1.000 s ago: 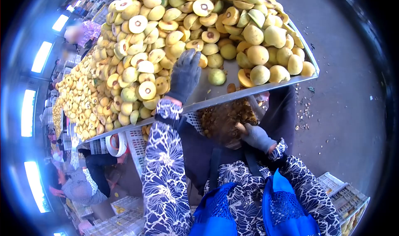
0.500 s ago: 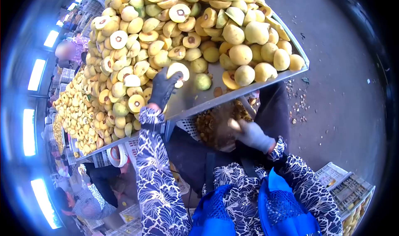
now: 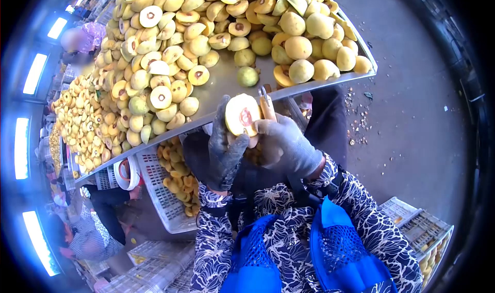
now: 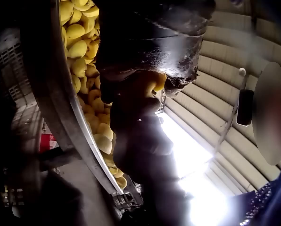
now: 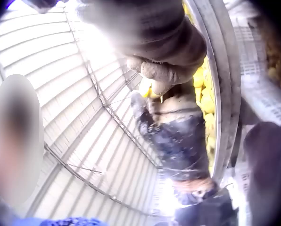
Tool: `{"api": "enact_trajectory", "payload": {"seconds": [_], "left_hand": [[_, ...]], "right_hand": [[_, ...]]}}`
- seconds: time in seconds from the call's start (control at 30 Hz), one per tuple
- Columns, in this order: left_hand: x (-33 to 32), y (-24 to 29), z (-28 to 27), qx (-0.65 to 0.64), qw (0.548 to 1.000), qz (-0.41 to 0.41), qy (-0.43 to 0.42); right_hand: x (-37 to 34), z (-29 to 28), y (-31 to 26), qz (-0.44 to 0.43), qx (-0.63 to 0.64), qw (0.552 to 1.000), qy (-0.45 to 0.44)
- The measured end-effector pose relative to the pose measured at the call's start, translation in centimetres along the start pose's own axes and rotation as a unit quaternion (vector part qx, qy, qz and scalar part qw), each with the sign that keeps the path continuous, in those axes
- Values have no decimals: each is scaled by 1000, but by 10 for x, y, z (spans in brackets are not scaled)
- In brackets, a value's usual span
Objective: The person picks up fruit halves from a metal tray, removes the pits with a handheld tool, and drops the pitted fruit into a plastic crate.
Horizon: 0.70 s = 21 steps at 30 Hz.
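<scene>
In the head view my left hand (image 3: 227, 151), in a dark glove, holds a halved yellow peach (image 3: 241, 115) with its cut face and reddish pit hollow toward me. My right hand (image 3: 289, 142), in a grey glove, grips a wooden-handled tool with a metal tip (image 3: 266, 105), close beside the peach half; its thumb lies at the fruit's edge. Both hands meet in front of the table edge. In the left wrist view the left glove (image 4: 152, 42) hides most of the fruit. A sliver of yellow peach shows between the hands in the right wrist view, below the right glove (image 5: 150, 35).
A metal-rimmed table (image 3: 219, 89) carries a large heap of halved peaches (image 3: 170, 50). Below it stands a white crate (image 3: 160, 195) with yellow pieces, near a white bucket (image 3: 126, 173). More crates (image 3: 420, 236) stand at right. Another person (image 3: 95, 231) sits at left.
My left hand picked a peach half from the heap and brought it back toward my body, to the right hand. The right hand rose from over the crate below, with the tool in it.
</scene>
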<state>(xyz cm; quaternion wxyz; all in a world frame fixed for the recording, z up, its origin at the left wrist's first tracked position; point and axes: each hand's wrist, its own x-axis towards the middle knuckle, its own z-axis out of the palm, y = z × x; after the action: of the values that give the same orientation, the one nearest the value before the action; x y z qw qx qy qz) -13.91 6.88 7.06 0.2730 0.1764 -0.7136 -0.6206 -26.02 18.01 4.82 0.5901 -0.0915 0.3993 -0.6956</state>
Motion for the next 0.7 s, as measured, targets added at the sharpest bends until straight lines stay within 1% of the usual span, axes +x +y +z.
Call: {"api": "enact_trajectory", "payload": {"seconds": [0.03,0.07,0.13,0.17,0.2,0.23,0.27,0.37,0.43,0.47,0.53,0.57,0.6,0.63,0.67,0.7], "left_hand": [[-6,0,1,-4,1000,-1,12],[-11,2,4,-8,1000,-1,24],[-20,2,3,6,999,16,45],[-22,-2,2,-29,999,7,40],[-26,-7,2,-63,997,-3,36],[-28,-11,2,-98,995,-13,33],[-28,-13,3,-104,994,-18,41],[-27,-22,5,-223,973,-51,36],[-22,-17,10,-231,964,-114,61],[-20,-15,12,-235,958,-145,74],[-19,-25,14,-189,959,-183,102],[-19,-28,15,-166,958,-201,116],[-14,-26,16,-177,962,-189,88],[-13,-32,16,-183,967,-157,84],[-13,-42,17,-189,971,-124,80],[-11,-47,18,-193,974,-93,74]], "right_hand": [[-5,3,2,49,73,996,-11],[-8,4,2,64,58,996,-13],[-16,13,1,4,-23,999,34],[-17,16,0,-27,-66,996,56],[-13,11,5,-81,-150,983,66],[-8,7,11,-132,-233,959,86],[-8,5,9,-111,-212,967,88],[-5,3,13,-60,-149,983,88],[-5,1,17,-33,-108,990,90],[-3,1,23,-61,-122,985,104],[7,1,40,-118,-151,972,133],[10,-2,46,-113,-108,978,136],[14,-5,51,-108,-64,982,139],[16,-8,53,-103,-21,984,141],[7,-14,37,12,4,995,99],[6,-12,33,29,53,996,71]]}}
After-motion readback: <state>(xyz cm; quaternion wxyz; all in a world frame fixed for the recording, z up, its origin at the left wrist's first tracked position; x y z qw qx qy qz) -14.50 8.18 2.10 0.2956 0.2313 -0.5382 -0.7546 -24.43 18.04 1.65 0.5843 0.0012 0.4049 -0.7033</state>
